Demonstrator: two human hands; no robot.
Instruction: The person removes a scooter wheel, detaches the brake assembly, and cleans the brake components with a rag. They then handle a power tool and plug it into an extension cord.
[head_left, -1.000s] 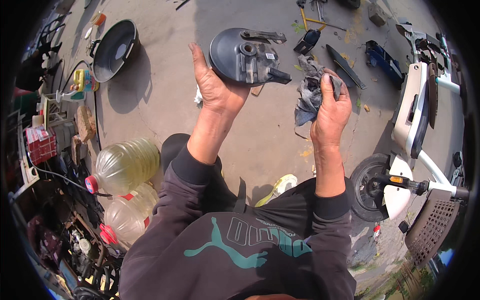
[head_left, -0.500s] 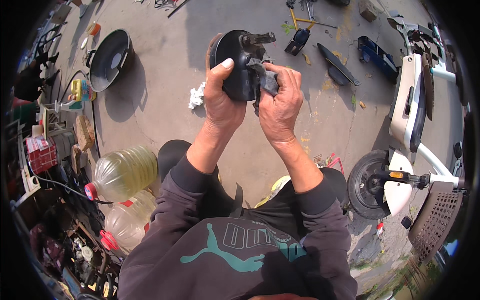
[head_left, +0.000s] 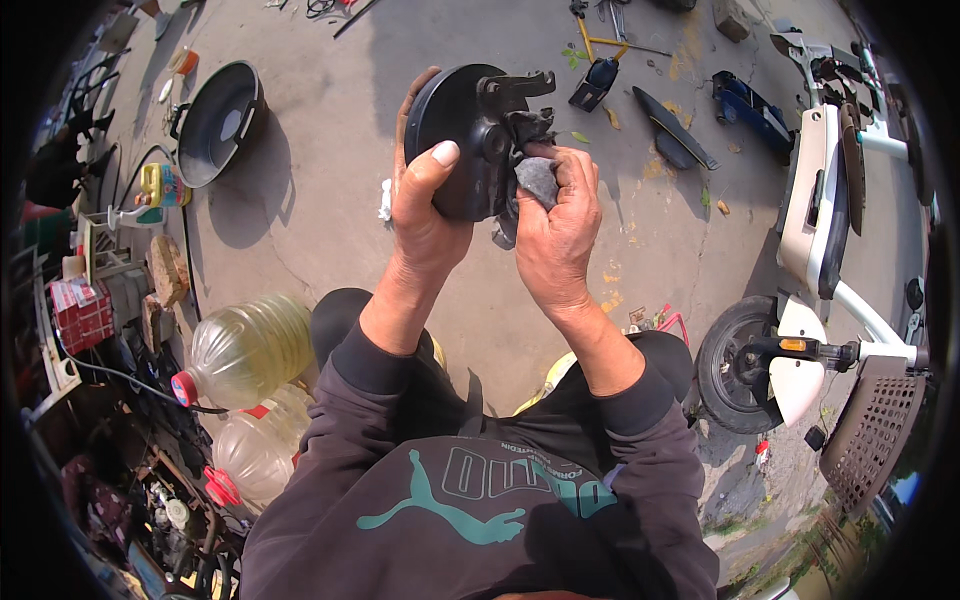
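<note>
A round black metal brake plate (head_left: 457, 140) with a protruding lever at its top is held upright in front of me. My left hand (head_left: 418, 210) grips its left side, thumb across the face and fingers round the rim. My right hand (head_left: 560, 215) clutches a crumpled grey rag (head_left: 536, 180) against the plate's right side, with dark folds of the rag beside the central boss. Part of the plate is hidden behind the rag and fingers.
Concrete ground (head_left: 300, 240) holds a black basin (head_left: 220, 125), plastic jugs (head_left: 250, 350), bricks (head_left: 170, 270), a yellow tool (head_left: 600, 65) and dark plastic panels (head_left: 665, 130). A white scooter (head_left: 810, 200) with its wheel (head_left: 735, 365) lies at the right; clutter crowds the left.
A second ago my hands were apart, the plate face up and the rag separate. The plate has since turned upright, and my right hand has moved left, bringing the rag onto it.
</note>
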